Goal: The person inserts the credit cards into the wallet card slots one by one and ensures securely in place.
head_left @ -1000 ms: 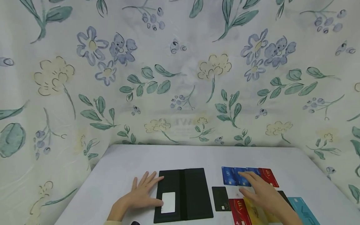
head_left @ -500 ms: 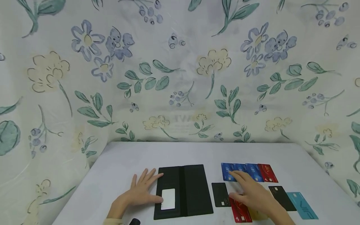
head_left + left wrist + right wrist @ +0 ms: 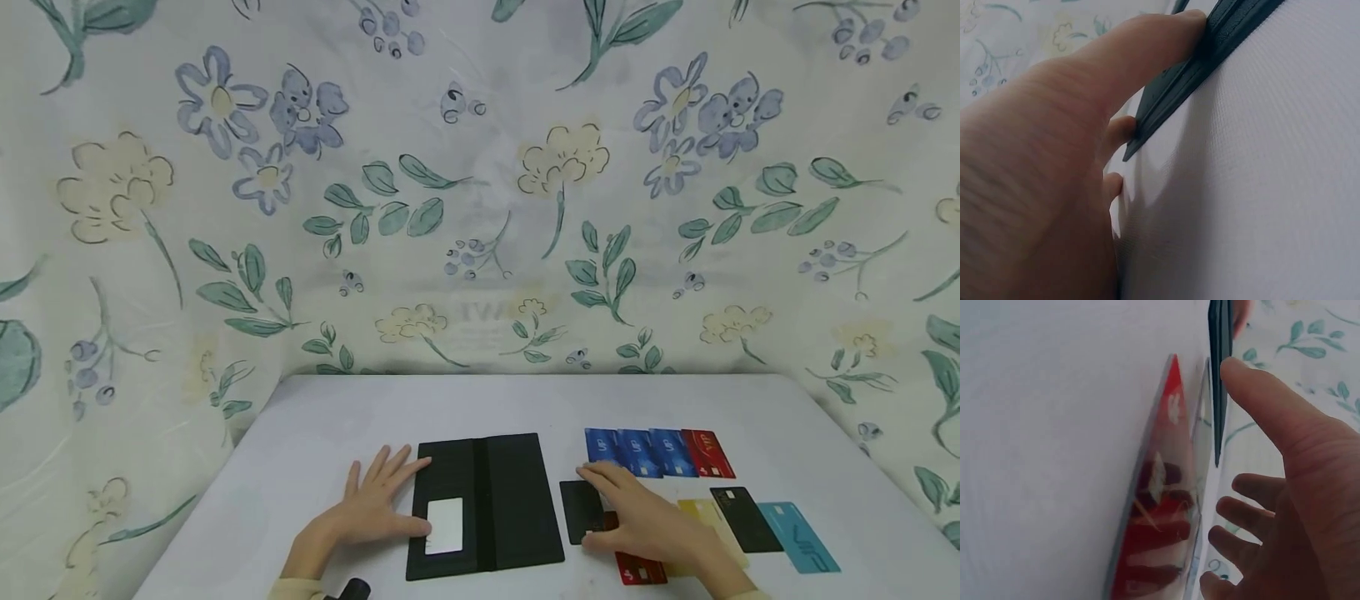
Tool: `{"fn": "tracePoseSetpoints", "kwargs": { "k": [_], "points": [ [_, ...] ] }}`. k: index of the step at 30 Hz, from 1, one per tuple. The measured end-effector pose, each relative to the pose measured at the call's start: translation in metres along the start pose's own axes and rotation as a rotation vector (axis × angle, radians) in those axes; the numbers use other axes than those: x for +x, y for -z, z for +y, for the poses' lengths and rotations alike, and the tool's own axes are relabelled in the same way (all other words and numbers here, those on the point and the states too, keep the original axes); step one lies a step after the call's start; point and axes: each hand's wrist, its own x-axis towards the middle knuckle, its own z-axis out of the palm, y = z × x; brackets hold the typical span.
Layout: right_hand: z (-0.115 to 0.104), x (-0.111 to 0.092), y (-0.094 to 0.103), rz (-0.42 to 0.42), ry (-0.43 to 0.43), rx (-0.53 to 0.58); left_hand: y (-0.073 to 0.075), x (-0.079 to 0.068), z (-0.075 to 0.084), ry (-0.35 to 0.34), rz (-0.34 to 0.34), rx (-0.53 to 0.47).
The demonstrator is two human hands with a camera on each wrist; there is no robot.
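An opened black card wallet lies flat, a white card showing in its left half. My left hand is spread at the wallet's left side; in the left wrist view the thumb rests on its edge. To the wallet's right is a black card. My right hand hovers at that card, fingertips over its upper right corner and thumb by its lower right. Beneath the palm a red card is partly hidden. The right wrist view shows nothing between those fingers.
Overlapping blue cards and a red one form a row at the back right. Farther right lie a yellow card, another black card and a teal card. A flowered cloth hangs behind the white table.
My right hand has moved left and toward me, from the blue cards to the black card beside the wallet. The left hand stays at the wallet. The head view has tilted slightly.
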Motion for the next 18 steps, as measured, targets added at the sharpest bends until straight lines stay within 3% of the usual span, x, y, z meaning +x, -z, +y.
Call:
{"fn": "tracePoseSetpoints", "kwargs": {
  "k": [10,18],
  "points": [
    [-0.0019,0.0032,-0.0007,-0.065,0.027,0.027,0.0000,-0.0017,-0.0029,0.020,-0.003,0.003],
    [-0.0005,0.0010,-0.0012,-0.051,0.031,0.031,-0.0007,0.0005,-0.0039,-0.002,0.009,0.028]
  ]
}}
